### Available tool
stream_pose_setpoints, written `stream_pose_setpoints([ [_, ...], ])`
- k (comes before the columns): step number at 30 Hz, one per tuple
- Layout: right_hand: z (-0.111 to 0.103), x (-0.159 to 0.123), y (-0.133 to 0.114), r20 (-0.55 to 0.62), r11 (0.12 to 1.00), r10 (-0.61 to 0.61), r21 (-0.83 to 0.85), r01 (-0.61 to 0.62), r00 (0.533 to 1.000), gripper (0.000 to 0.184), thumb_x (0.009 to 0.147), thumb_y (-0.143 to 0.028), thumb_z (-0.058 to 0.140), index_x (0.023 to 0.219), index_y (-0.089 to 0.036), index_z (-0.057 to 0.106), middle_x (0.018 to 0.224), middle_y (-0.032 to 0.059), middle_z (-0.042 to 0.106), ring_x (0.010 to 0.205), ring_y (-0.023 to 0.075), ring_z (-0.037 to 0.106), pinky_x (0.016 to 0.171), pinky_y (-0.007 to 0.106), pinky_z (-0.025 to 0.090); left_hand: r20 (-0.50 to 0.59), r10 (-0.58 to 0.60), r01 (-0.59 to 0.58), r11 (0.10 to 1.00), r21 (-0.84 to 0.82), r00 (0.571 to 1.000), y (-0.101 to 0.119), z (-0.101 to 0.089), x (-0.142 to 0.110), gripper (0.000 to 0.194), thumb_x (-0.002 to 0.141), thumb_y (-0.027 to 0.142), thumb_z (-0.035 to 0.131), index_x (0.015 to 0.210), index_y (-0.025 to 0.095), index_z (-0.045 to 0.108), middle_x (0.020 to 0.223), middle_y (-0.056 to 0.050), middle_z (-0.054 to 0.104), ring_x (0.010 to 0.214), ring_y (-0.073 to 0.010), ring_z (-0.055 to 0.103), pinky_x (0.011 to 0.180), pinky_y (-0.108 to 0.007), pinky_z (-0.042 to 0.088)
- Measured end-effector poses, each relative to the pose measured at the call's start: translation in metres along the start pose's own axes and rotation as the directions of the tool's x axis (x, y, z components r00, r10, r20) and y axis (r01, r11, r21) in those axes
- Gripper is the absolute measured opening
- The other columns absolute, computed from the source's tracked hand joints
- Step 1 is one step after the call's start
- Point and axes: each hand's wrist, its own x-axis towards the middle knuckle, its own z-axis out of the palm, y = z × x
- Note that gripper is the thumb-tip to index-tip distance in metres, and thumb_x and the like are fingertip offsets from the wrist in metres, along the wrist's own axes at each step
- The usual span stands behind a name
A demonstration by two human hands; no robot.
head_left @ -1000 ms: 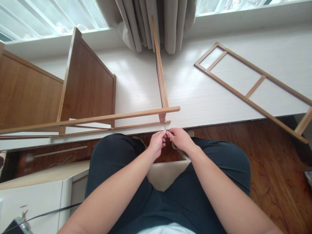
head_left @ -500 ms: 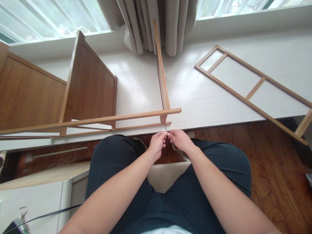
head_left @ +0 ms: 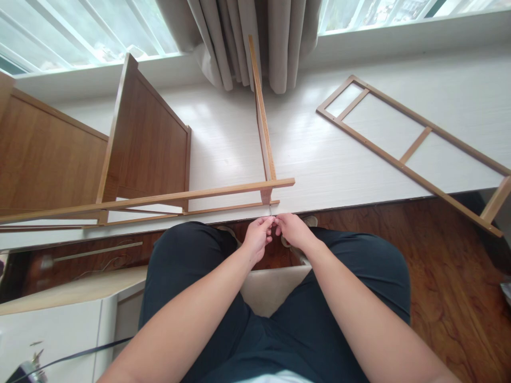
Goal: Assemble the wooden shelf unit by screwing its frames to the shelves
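Observation:
My left hand (head_left: 257,238) and my right hand (head_left: 293,230) meet fingertip to fingertip above my knees, both pinched on a thin metal pin (head_left: 271,211) that sticks out of the near end of a wooden frame (head_left: 191,193). The frame's long rail runs left to right on the white ledge (head_left: 319,159), and a second rail (head_left: 261,111) runs from it back toward the curtain. What exactly the fingers grip is too small to name beyond that pin.
A brown wooden panel (head_left: 149,141) stands on the ledge to the left. A ladder-like wooden frame (head_left: 411,149) lies flat at the right, overhanging the edge. Grey curtains (head_left: 255,37) hang at the window. White furniture (head_left: 59,324) is at lower left; dark wood floor (head_left: 451,276) is at right.
My hands have stayed at the frame's end, with only slight finger movement; the view has shifted a little.

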Motion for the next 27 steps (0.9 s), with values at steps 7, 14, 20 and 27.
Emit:
stream_pose_setpoints([
  [7, 0.003, 0.001, -0.001, 0.015, 0.999, 0.009, 0.050, -0.010, 1.000, 0.031, 0.102, -0.024, 0.042, 0.082, -0.016, 0.064, 0.073, 0.0034, 0.069, 0.053, 0.0095, 0.052, 0.059, 0.023, 0.035, 0.005, -0.031, 0.032, 0.999, -0.040, 0.999, 0.001, 0.001, -0.001, 0.034, 0.063, 0.037, 0.089, 0.079, 0.015, 0.069, 0.067, 0.003, 0.051, 0.054, -0.0049, 0.041, 0.047, -0.017, 0.027],
  [14, -0.002, -0.001, -0.006, 0.034, 0.996, 0.032, 0.085, -0.035, 0.999, 0.033, 0.102, -0.027, 0.042, 0.079, -0.016, 0.063, 0.069, 0.0026, 0.068, 0.050, 0.0077, 0.050, 0.055, 0.022, 0.031, 0.026, -0.022, 0.023, 0.998, -0.052, 0.999, 0.004, 0.002, -0.005, 0.034, 0.062, 0.037, 0.088, 0.079, 0.015, 0.069, 0.073, 0.001, 0.056, 0.056, -0.0046, 0.041, 0.048, -0.017, 0.027],
  [20, -0.006, -0.002, -0.010, 0.076, 0.986, 0.057, 0.150, -0.067, 0.996, 0.032, 0.100, -0.028, 0.044, 0.082, -0.014, 0.067, 0.069, 0.0034, 0.069, 0.050, 0.0075, 0.052, 0.054, 0.021, 0.032, 0.030, -0.008, 0.008, 1.000, -0.016, 1.000, 0.005, 0.001, -0.008, 0.036, 0.062, 0.040, 0.088, 0.079, 0.014, 0.069, 0.069, 0.002, 0.054, 0.055, -0.0052, 0.040, 0.048, -0.018, 0.026],
  [27, -0.010, -0.003, -0.017, 0.045, 0.993, 0.037, 0.106, -0.042, 0.998, 0.033, 0.097, -0.029, 0.047, 0.074, -0.014, 0.065, 0.064, 0.0021, 0.065, 0.052, 0.0085, 0.050, 0.054, 0.022, 0.030, 0.022, 0.007, -0.007, 1.000, -0.013, 1.000, 0.003, -0.001, -0.007, 0.043, 0.057, 0.045, 0.089, 0.081, 0.014, 0.071, 0.067, 0.003, 0.050, 0.057, -0.0061, 0.039, 0.049, -0.019, 0.028],
])
